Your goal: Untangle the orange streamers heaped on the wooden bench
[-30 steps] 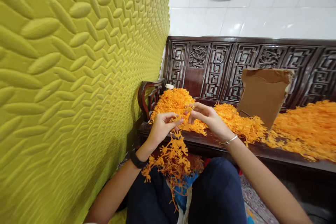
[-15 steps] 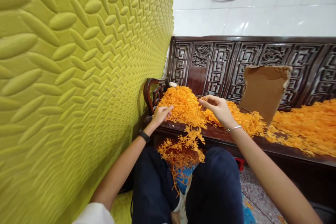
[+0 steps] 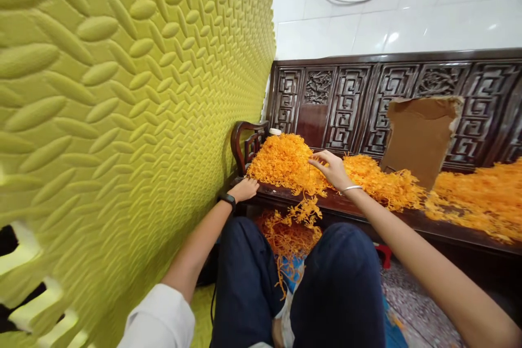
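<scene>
Orange, branched, plastic-looking pieces lie in a heap (image 3: 285, 160) at the left end of a dark wooden bench (image 3: 326, 202). My right hand (image 3: 332, 169) is at the right side of this heap, thumb and fingertips pinched on an orange branched piece that the fingers mostly hide. Palm down, my left hand (image 3: 244, 189) lies on the bench's front edge, left of and just below the heap, its fingers laid out with nothing in them. A tangled string of the same pieces (image 3: 304, 212) hangs from the bench edge towards my knees.
A torn cardboard piece (image 3: 422, 138) leans on the carved backrest, between more orange heaps (image 3: 477, 196). A white round object (image 3: 274, 131) sits behind the left heap, near the armrest (image 3: 240, 141). A yellow foam mat (image 3: 142, 119) stands upright along my left.
My left hand has moved down and left from the heap, from closed fingers to lying on the bench edge. My right hand stays by the heap. The view has shifted slightly.
</scene>
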### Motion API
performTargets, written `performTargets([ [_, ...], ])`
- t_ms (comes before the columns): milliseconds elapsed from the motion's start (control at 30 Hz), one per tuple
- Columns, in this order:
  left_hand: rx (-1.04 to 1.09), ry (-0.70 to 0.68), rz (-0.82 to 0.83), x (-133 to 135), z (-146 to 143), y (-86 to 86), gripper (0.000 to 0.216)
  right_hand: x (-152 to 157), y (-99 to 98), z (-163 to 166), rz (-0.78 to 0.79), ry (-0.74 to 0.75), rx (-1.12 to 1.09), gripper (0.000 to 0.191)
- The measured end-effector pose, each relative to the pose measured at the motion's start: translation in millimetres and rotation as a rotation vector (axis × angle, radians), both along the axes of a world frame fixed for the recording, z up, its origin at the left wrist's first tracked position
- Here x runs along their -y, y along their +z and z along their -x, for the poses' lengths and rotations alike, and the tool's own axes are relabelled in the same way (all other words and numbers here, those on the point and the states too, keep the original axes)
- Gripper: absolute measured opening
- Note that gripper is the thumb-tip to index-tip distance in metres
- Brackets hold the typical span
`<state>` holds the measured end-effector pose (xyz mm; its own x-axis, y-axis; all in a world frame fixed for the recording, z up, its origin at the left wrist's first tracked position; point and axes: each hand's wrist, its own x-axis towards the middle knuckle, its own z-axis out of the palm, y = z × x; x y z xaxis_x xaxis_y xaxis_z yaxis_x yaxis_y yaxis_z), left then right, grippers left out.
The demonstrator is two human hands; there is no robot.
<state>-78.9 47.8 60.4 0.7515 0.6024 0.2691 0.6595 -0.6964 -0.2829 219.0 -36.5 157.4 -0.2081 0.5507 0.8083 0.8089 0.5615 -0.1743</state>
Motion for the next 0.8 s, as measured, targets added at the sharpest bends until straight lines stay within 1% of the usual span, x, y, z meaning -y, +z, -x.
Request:
performTargets([
  [67,-0.053,-0.080,-0.060,-0.1,1.1,4.7,0.025,-5.4,-4.7,-4.9,-0.029,-0.026,0.145,0.044],
  [100,-0.075,-0.120,-0.086,0.1,1.3,6.6,0.027,-8.5,-6.8,-7.3,-0.038,-0.037,0.222,0.044],
  [167,-0.111,-0.192,-0.131,1.2,1.3,8.2,0.039,-15.8,-10.9,-11.4,-0.050,-0.057,0.370,0.042],
  [267,-0.155,-0.273,-0.176,4.8,0.2,5.9,0.061,-27.5,-17.0,-14.6,-0.068,-0.084,0.551,0.040],
  [367,-0.179,-0.316,-0.198,9.5,0.2,2.2,0.071,-37.1,-22.6,-15.0,-0.101,-0.138,0.655,0.039],
  [500,-0.157,-0.308,-0.226,14.7,5.0,2.4,0.073,-44.6,-27.0,-19.3,-0.143,-0.204,0.741,0.038],
  [633,-0.117,-0.265,-0.264,17.4,11.4,4.6,0.068,-48.8,-25.1,-30.6,-0.182,-0.189,0.842,0.033],
  [800,-0.065,-0.211,-0.322,17.3,12.6,1.6,0.066,-53.4,-20.9,-41.8,-0.247,-0.201,0.887,0.033],
])
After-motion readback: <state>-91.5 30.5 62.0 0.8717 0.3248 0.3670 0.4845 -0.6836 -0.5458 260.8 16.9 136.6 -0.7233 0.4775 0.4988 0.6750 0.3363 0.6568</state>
